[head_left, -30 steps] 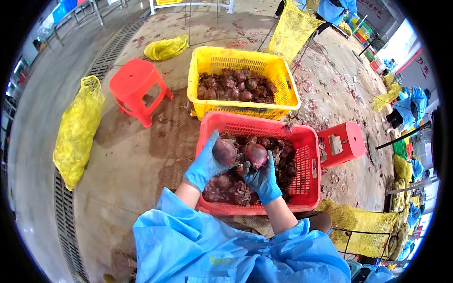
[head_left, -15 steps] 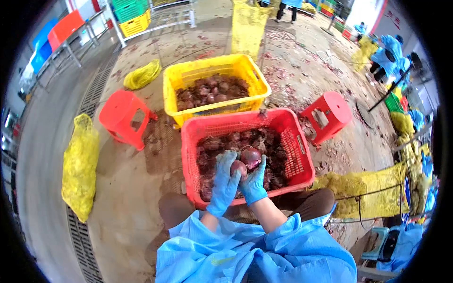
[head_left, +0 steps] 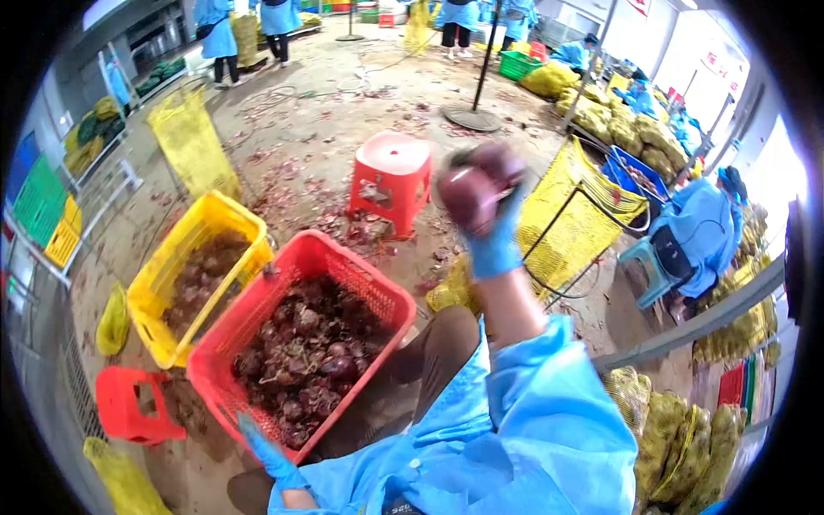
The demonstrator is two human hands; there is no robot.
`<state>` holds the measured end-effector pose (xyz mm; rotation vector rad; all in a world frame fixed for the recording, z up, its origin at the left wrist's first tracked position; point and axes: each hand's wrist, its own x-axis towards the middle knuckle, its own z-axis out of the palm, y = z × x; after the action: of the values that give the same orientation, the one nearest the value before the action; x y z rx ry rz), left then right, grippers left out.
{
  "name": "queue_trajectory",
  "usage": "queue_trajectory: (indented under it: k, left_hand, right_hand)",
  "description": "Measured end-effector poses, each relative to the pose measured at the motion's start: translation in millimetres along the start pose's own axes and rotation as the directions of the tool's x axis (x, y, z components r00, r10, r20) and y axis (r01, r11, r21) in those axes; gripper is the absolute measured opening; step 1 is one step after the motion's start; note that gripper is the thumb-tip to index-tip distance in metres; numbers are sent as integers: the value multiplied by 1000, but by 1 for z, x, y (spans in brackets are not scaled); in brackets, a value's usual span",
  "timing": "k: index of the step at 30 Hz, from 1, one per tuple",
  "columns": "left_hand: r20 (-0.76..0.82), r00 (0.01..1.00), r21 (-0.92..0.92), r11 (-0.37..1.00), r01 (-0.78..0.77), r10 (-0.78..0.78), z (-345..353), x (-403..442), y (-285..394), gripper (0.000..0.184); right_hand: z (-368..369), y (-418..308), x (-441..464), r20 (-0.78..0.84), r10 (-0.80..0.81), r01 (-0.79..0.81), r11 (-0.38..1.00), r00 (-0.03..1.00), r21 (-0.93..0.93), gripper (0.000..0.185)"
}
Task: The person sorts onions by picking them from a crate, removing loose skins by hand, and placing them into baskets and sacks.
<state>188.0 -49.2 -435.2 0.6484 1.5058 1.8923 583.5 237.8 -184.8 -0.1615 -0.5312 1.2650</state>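
Observation:
Two red onions (head_left: pixel 468 196) are gripped in my blue-gloved right hand (head_left: pixel 498 249), raised to the right of the crate and blurred by motion. A yellow mesh bag (head_left: pixel 566 232) on a dark frame stands just beyond that hand. My left hand (head_left: pixel 273 453), also gloved in blue, is at the near edge of the red crate (head_left: pixel 225 378). Its fingers stretch out with nothing in them; whether they touch the rim I cannot tell. Inside the red crate lies a heap of red onions (head_left: pixel 313 343) with loose dry skins.
Behind the red crate stands a yellow crate (head_left: pixel 154 330) of onions. Red stools (head_left: pixel 395 163) flank the crates. Onion skins litter the floor. A metal rail (head_left: pixel 687 330) crosses at right, near a seated person in blue (head_left: pixel 695 227) and full mesh sacks (head_left: pixel 669 446).
The view has turned right. My right hand has carried the onions up and rightward out of the red crate. My left hand has parted from them and dropped to the crate's near edge.

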Motion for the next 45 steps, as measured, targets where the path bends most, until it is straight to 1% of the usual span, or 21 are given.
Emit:
queue_trajectory:
  k: [2, 3, 4, 6, 7, 9, 11, 13, 15, 16, 19, 23, 25, 27, 31, 33, 35, 37, 40, 41, 45]
  left_hand:
    - [-32, 999, 59, 998, 38, -36, -9, -1, -9, 63]
    - [-50, 997, 80, 995, 59, -55, -14, 2, -16, 63]
    - [-44, 997, 88, 993, 72, -68, -14, 3, -19, 63]
    - [-95, 990, 126, 985, 119, -107, -16, 6, -24, 61]
    - [-91, 989, 132, 983, 126, -115, -16, 8, -29, 61]
    - [-96, 992, 207, 972, 106, -88, -17, 12, -39, 59]
    - [-75, 992, 397, 910, 120, -98, -21, 16, -48, 58]
    - [-70, 993, 567, 815, 121, -99, -20, 18, -44, 56]
    - [-96, 990, 535, 832, 143, -108, -12, 12, -32, 53]
    - [-111, 989, 551, 823, 140, -94, -20, 11, -37, 53]
    - [-171, 982, 612, 772, 172, -83, -27, 15, -60, 51]
    - [-138, 965, 839, 492, 233, -221, 6, -11, -30, 50]
    - [-55, 971, 898, 415, 150, -233, 20, -20, -24, 49]
    - [-84, 976, 939, 312, 145, -202, 26, -27, -32, 47]
    - [-126, 978, 979, 141, 150, -165, 35, -31, -30, 43]
    - [-116, 985, 982, 135, 133, -127, 38, -30, -31, 39]
    - [-105, 991, 986, 122, 115, -86, 46, -31, -25, 33]
    - [-124, 987, 987, 94, 134, -103, 51, -29, -17, 30]
    - [-166, 965, 977, 99, 189, -201, 57, -23, -4, 29]
    - [-179, 960, 978, 63, 197, -214, 59, -21, -1, 29]
    - [-161, 967, 985, 25, 169, -199, 50, -26, -18, 33]
  right_hand:
    - [-5, -101, 45, 167, -251, 268, 959, 954, -91, 59]
    - [-6, -152, 63, 513, -351, 476, 869, 783, -132, 54]
    - [-3, -194, 77, 250, -597, 645, 668, 762, -370, 55]
    - [-7, -255, 73, 234, -463, 515, 702, 855, -491, 51]
    - [10, -249, 64, -7, -651, 542, 637, 759, -548, 49]
    - [-76, -316, 98, 17, -721, 457, 420, 692, -784, 51]
    - [-161, -348, 113, 193, -591, 258, 26, 783, -966, 46]
    - [-155, -340, 82, -166, -291, -316, -608, 942, -728, 37]
    - [-125, -317, 67, 24, -416, -209, -505, 909, -837, 32]
    - [-117, -310, 71, 293, -376, 72, -502, 879, -862, 27]
    - [-55, -248, 73, 393, -414, 283, -302, 821, -910, 20]
    - [22, -106, 30, 689, -113, 662, -203, 716, -722, 22]
    - [26, -26, 6, 633, 203, 664, -196, 747, -722, 26]
    - [7, 55, -32, 539, 436, 588, 27, 721, -809, 25]
    - [-131, 185, -93, 132, 949, 571, -59, 287, -819, 36]
    - [-170, 224, -129, -195, 973, 572, -228, 121, -788, 39]
    - [-176, 236, -155, -176, 980, 476, -199, 93, -857, 39]
    - [-193, 262, -161, -164, 982, 440, -190, 96, -877, 38]
    - [-208, 304, -155, -326, 863, -38, -339, 385, -940, 35]
    - [-222, 320, -150, -184, 808, 8, -227, 560, -974, 36]
    - [-215, 381, -128, -431, 592, -367, -233, 681, -901, 65]
